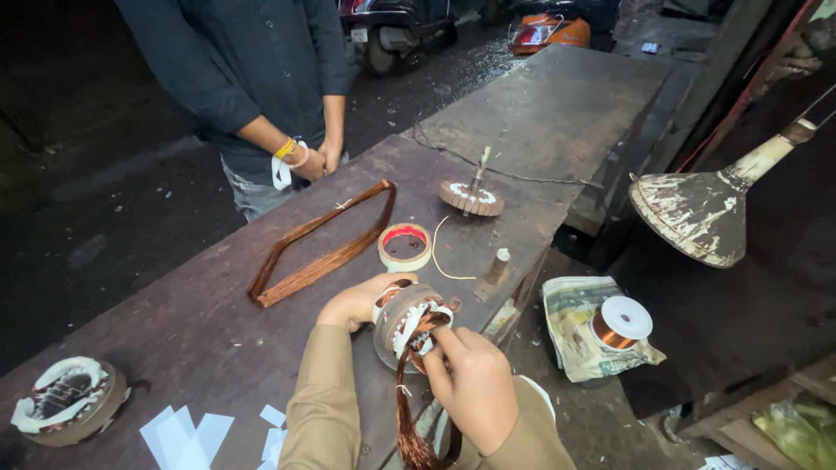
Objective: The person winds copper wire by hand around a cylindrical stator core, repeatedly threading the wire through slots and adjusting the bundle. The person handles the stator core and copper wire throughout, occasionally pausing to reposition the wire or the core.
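Observation:
My left hand grips the far side of a round motor stator with white paper slot liners, held at the near edge of the wooden bench. My right hand pinches a bundle of copper wire where it enters the stator's slots; the rest of the bundle hangs down below the hands. Both sleeves are tan.
On the bench lie a long copper wire loop, a tape roll, a rotor with a shaft, a second wound stator and white paper strips. Another person stands across the bench. A copper wire spool and a lamp shade are to the right.

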